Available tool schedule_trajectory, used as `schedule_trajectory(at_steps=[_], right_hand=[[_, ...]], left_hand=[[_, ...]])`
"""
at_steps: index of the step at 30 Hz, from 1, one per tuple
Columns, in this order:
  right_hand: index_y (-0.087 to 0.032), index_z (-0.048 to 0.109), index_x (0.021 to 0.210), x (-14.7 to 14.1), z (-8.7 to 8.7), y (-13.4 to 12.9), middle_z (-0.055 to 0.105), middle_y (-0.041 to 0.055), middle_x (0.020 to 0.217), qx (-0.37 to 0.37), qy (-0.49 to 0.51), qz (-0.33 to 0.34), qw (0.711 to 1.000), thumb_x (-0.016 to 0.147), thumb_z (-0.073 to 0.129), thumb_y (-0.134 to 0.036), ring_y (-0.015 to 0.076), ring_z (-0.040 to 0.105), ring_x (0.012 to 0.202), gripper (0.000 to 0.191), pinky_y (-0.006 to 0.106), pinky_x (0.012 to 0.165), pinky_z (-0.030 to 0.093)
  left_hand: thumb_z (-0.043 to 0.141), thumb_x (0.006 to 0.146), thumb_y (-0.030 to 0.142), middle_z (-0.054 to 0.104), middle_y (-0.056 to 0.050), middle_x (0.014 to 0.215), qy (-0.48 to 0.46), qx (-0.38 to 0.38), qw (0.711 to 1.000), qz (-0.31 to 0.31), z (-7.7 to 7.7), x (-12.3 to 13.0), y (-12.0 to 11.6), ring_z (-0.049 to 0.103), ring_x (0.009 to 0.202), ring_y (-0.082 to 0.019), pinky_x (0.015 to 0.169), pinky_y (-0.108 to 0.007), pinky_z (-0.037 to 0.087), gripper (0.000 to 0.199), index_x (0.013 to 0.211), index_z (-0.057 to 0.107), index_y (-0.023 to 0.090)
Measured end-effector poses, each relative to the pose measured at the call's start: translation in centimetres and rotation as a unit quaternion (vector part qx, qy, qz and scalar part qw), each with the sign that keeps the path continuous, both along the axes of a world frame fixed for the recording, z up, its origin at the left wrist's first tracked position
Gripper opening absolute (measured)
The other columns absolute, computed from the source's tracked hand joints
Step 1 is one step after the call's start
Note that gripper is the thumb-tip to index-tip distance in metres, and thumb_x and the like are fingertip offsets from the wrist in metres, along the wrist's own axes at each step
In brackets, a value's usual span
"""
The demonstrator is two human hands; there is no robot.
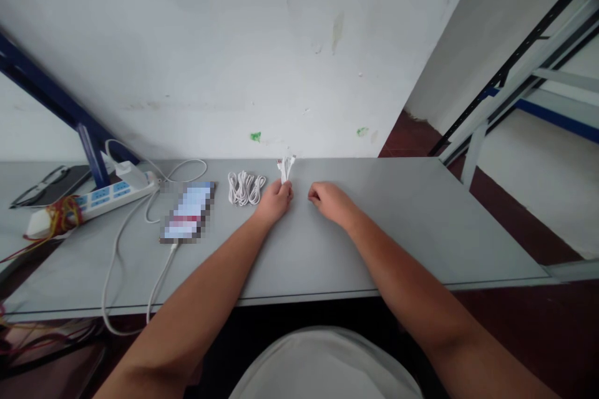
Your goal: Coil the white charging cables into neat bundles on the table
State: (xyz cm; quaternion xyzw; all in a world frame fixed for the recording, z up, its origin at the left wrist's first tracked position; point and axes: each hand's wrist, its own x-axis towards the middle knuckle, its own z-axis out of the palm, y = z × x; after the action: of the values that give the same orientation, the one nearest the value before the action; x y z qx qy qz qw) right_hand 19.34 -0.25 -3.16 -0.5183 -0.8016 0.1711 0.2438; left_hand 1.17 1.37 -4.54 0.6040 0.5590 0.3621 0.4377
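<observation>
My left hand (277, 198) is closed around a folded white USB cable (286, 168), whose plugs and loops stick up beyond the fingers. The lower part of that cable is hidden in the grip. A short gap to the right, my right hand (330, 199) is curled closed just above the table, thumb and fingers together; whether something small is pinched there I cannot make out. Several coiled white cables (246, 188) lie side by side on the table, just left of my left hand.
On the left lies a phone (189, 212) with a blurred screen and a charging cable (161, 274) plugged in. Behind it are a white power strip (105, 196) with a charger, and a dark folder (51, 187). The grey table (421, 224) meets a wall at the back.
</observation>
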Motion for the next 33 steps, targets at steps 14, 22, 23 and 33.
schedule_trajectory(at_steps=[14,22,23,33], right_hand=[[-0.020,0.059,0.079,-1.3,0.0,0.3,0.060,-0.0017,0.065,-0.018,0.455,-0.038,0.890,0.077,0.066,-0.039,0.0126,0.056,0.060,0.020,0.028,0.063,0.047],[-0.020,0.064,0.079,-2.9,-1.1,-0.2,0.069,0.0026,0.081,-0.004,0.378,-0.049,0.925,0.079,0.063,-0.034,0.0168,0.064,0.078,0.014,0.031,0.076,0.050],[-0.020,0.064,0.079,-2.9,-1.1,-0.3,0.069,0.0028,0.081,-0.003,0.374,-0.055,0.926,0.079,0.063,-0.034,0.0171,0.064,0.078,0.014,0.031,0.076,0.050],[-0.019,0.062,0.076,-2.9,-1.2,-0.1,0.067,0.0021,0.073,-0.031,0.386,-0.107,0.916,0.076,0.063,-0.037,0.0159,0.062,0.069,0.018,0.029,0.068,0.048]], left_hand=[[0.031,0.095,0.038,0.065,-0.009,0.078,0.368,0.135,0.916,-0.087,0.5,0.8,-1.2,0.061,0.073,-0.022,0.062,-0.031,0.038,0.033,0.086,0.055,0.017],[0.030,0.095,0.032,0.070,-0.012,0.090,0.347,0.149,0.918,-0.119,0.7,1.3,-1.6,0.065,0.080,-0.022,0.066,-0.031,0.043,0.033,0.098,0.058,0.015],[0.030,0.095,0.032,0.070,-0.012,0.088,0.345,0.145,0.921,-0.110,0.7,1.3,-1.5,0.064,0.079,-0.022,0.066,-0.031,0.042,0.033,0.094,0.058,0.015],[0.031,0.096,0.037,0.069,-0.008,0.089,0.241,0.148,0.954,-0.103,0.8,1.1,-1.5,0.062,0.083,-0.020,0.073,-0.031,0.044,0.033,0.091,0.058,0.018]])
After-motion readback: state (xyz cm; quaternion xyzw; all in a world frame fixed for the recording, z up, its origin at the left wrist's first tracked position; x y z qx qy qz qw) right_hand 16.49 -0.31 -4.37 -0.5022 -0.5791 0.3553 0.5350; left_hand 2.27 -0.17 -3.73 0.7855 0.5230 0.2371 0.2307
